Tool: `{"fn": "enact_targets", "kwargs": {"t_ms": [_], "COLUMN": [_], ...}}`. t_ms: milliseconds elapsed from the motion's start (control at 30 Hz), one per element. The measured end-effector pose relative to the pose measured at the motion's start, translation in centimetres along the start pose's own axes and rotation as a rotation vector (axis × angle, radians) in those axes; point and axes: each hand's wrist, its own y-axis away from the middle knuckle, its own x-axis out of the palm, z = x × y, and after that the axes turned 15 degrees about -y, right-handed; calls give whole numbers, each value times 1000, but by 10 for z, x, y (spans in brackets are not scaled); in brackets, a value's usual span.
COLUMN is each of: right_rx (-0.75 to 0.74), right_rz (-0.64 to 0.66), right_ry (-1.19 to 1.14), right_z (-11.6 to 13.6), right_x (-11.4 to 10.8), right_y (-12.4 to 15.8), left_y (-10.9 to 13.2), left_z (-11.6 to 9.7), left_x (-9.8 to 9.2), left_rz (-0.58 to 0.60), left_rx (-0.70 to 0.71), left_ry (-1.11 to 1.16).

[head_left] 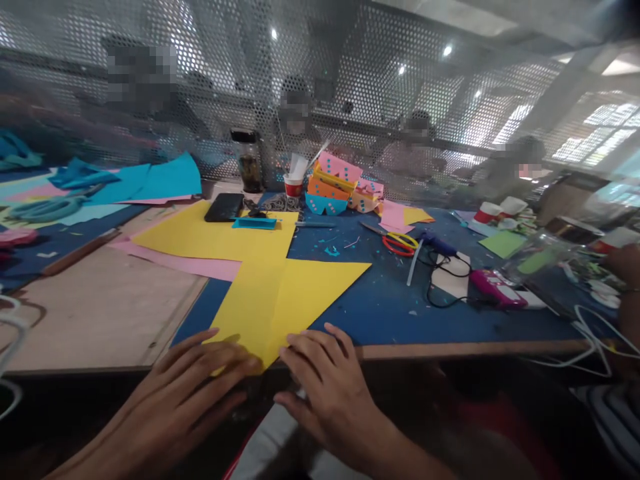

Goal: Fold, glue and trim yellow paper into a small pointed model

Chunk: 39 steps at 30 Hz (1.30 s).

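Readable txt: none I can make out from my end.
Cup (293,185): red & white, any print too small & blurred to read.
Bottle (249,163): dark, blurred, nothing legible.
Phone (224,207): face black, no chars showing.
Pink device (495,288): no marking legible at this res.
Paper models (340,190): dot pattern only, not letters or nos.
Yellow sheet (280,293): plain face, no writing I can see.

Along the far edge of the blue mat (390,300) stand a dark bottle (249,162), a red paper cup (293,185) and a stack of coloured paper crafts (340,190). A black phone (223,207) lies left of them. Red-handled scissors (400,243) lie mid-mat, and a pink device (495,287) lies toward the right edge.
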Motion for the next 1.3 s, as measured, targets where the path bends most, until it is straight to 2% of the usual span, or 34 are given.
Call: {"fn": "enact_targets", "kwargs": {"t_ms": [67, 167, 300, 333, 433, 533, 633, 767, 900, 1067, 1200, 1300], "right_rx": [26, 40, 35, 26, -17, -62, -101, -85, -58, 25, 50, 49], "right_rz": [-55, -129, -150, -143, -131, -172, -217, -219, -284, -309, -365, -425], "right_ry": [-7, -14, 3, 21, 79, 98, 36, -131, -143, -128, -140, -118], "right_z": [-4, -7, -6, -6, -5, -5, -6, -9, -15, -20, -25, -26], "right_x": [2, 3, 4, 6, 11, 13, 4, -21, -40, -48, -53, -58], "right_y": [4, 7, 0, -3, -13, -19, -16, 1, 31, 61, 70, 74], "left_y": [0, -8, -41, -51, -78, -93, -98, -98, -95, -103, -111, -113], "left_z": [1, 11, 37, 43, 61, 74, 80, 81, 74, 62, 57, 53], "left_x": [-4, -8, -3, 1, 15, 24, 26, 33, 44, 44, 40, 37], "left_rz": [7, -1, 7, 30, 213, 253, 288, 311, 303, 283, 266, 281], "left_rx": [17, -41, -190, -237, -373, -397, -401, -402, -415, -385, -334, -361], "left_ry": [18, 84, 171, 157, 178, 189, 212, 259, 295, 341, 376, 396]}}
